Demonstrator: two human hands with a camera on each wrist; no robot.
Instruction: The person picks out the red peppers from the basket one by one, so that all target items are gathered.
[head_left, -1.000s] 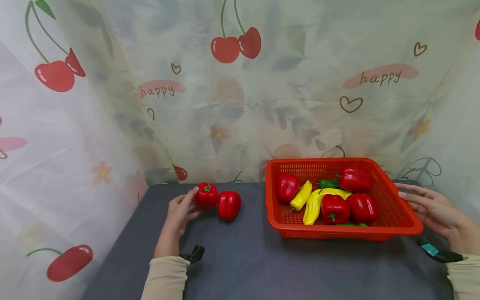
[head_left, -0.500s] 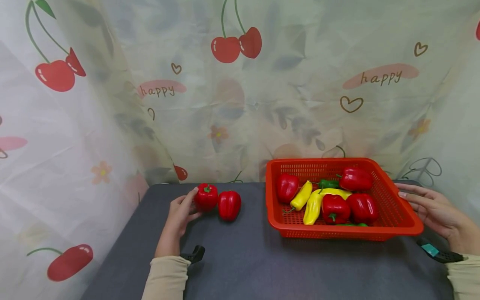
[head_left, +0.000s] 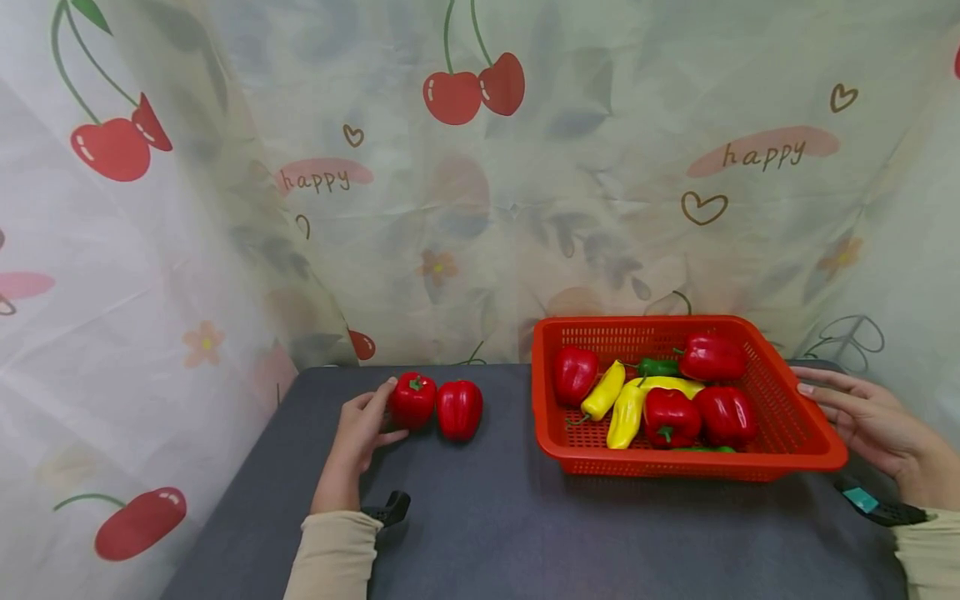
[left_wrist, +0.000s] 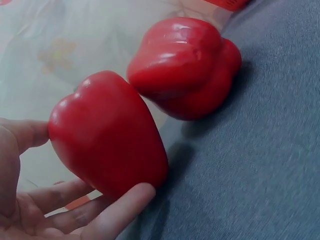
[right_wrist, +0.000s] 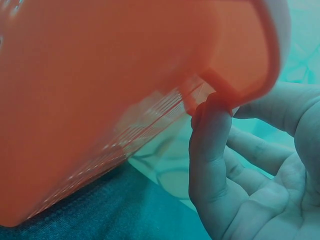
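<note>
In the head view my left hand (head_left: 360, 433) is at the far left of the table, thumb and fingers around a glossy red bell pepper (head_left: 412, 402), stem up. The left wrist view has the thumb touching one side of this bell pepper (left_wrist: 107, 135) and the fingertips at the other. A second red bell pepper (head_left: 460, 411) lies on its right, touching it or nearly so. My right hand (head_left: 870, 417) holds the right rim of an orange-red plastic basket (head_left: 795, 437); its fingertips pinch the rim (right_wrist: 250, 95) in the right wrist view.
Inside the basket lie several red bell peppers (head_left: 726, 415), yellow peppers (head_left: 626, 414) and a green pepper (head_left: 658, 368). A dark grey cloth (head_left: 480, 517) covers the table. Behind it hangs a cherry-printed curtain (head_left: 510, 208).
The left hand's bell pepper has come down slightly, and a lower finger now reaches out a little straighter. The right hand and the basket stay as they were.
</note>
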